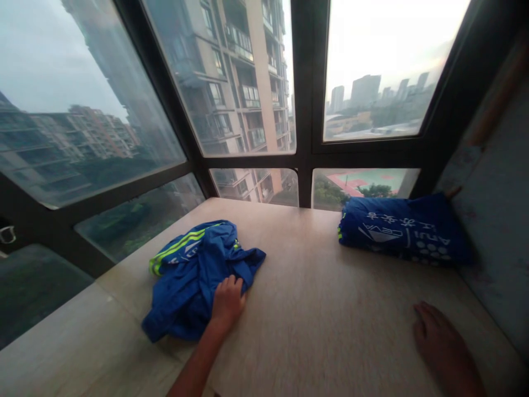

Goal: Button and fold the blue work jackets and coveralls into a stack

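landmark = folded clothes (397,229), at the wall end of the window ledge (314,320). the crumpled garment (194,281) lies left of the folded clothes & a bit nearer the person, w/ a stretch of bare ledge b/w the two. key relation: it sits mainly left of & beyond the left hand (229,303), which touches its near right side. no crisp long axis b/c it's bunched, but approx. it slants from near left up to far right, toward the folded clothes.

left hand is the nearer one: fingers bent over the cloth edge, thumb hidden, so can't tell if it's pinching or just resting. right hand (444,342) is well apart from the left, on the near side of the folded clothes & not touching them; nothing seen in it, fingers tog. & loosely bent.

materials: crumpled garment = thin, soft blue cloth, prob. synthetic, w/ deep creases, yellow-green stripes on its far left part & a bit of white print. folded clothes = same sort of blue, a long flat-topped block running left to right, white lettering & logo on top, yellow-green bits at the left end. ledge under both: pale, smooth, faintly streaked, slight sheen. behind the folded clothes: dark window frame (306,110), glass panes.
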### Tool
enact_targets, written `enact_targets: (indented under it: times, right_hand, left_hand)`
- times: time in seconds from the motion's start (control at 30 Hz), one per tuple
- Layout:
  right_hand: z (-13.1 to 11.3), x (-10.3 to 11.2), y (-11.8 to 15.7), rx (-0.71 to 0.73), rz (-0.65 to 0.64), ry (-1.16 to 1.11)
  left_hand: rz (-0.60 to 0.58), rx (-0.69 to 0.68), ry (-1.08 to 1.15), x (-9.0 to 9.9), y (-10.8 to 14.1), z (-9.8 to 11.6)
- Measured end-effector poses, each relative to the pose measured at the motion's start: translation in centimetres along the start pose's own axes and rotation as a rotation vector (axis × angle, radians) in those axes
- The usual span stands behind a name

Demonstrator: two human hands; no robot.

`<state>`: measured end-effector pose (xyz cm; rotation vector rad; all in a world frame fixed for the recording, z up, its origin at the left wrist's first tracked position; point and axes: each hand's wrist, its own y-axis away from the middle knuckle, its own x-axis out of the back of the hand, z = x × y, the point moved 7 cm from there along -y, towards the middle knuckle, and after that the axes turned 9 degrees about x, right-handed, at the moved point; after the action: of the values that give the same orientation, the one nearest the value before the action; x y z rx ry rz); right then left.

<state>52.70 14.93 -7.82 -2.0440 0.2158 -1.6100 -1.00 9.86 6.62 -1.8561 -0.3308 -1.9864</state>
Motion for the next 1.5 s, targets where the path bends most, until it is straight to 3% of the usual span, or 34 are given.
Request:
enact_targets:
  times: [0.13, 0.27, 0.33, 0.4, 0.5, 0.6, 0.67, 0.73, 0.87, 0.97, 1.1, 1.2, 1.3, 1.4, 1.5]
  right_hand:
    - [0.4, -0.2, 0.0, -0.026, 0.015, -0.053]
    - [0.7, -0.3, -0.2, -0.146, 0.011, -0.119]
    - [-0.2, -0.1, -0.7, -0.19, -0.02, -0.188]
    - [-2.7, 0.3, -1.5, -0.186, -0.089, -0.331]
    - [-9.1, 1.6, -2.9, -0.036, -0.224, -0.627]
    - [-14.7, 3.2, -3.8, 0.1, -0.234, -0.747]
    - [-16.3, 3.4, -4.0, 0.074, -0.202, -0.734]
    - [-16.3, 3.0, -3.7, -0.008, -0.164, -0.729]
    - [-14.7, 2.0, -2.5, -0.182, -0.097, -0.795]
    - [-12.5, 1.8, -1.5, -0.402, -0.029, -0.845]
    - [-9.5, 1.6, -0.2, -0.675, 0.061, -1.083]
    - [-7.4, 2.3, 0.9, -0.728, 0.096, -1.077]
    - [-6.9, 3.9, 1.8, -0.573, 0.066, -0.844]
    - [-8.1, 4.7, 2.5, -0.427, -0.007, -0.747]
    - [-9.2, 5.0, 2.5, -0.362, -0.046, -0.702]
  left_hand:
    - [-0.218, -0.283, 0.2, -2.9, 2.6, 5.7]
    - [-0.344, -0.354, 0.38, -4.6, 6.1, 10.3]
    - [-0.393, -0.374, 0.407, -5.3, 8.1, 12.4]
    - [-0.434, -0.394, 0.428, -5.8, 10.0, 14.4]
    - [-0.481, -0.437, 0.475, -6.1, 12.8, 16.9]
    - [-0.515, -0.492, 0.537, -6.1, 15.2, 18.8]
    - [-0.532, -0.499, 0.593, -6.0, 16.2, 19.3]
    - [-0.55, -0.454, 0.687, -6.0, 16.5, 19.1]
    - [-0.594, -0.235, 1.024, -6.3, 16.4, 17.3]
    - [-0.599, -0.148, 1.197, -6.5, 16.6, 16.0]
    - [-0.674, -0.224, 1.202, -5.9, 17.7, 15.5]
    - [-0.734, -0.282, 1.063, -4.6, 18.3, 15.7]
    - [-0.571, -0.267, 0.788, -2.7, 17.6, 15.9]
    - [-0.24, -0.264, 0.574, -0.8, 16.1, 16.8]
    - [-0.033, -0.258, 0.386, -1.2, 14.0, 18.2]
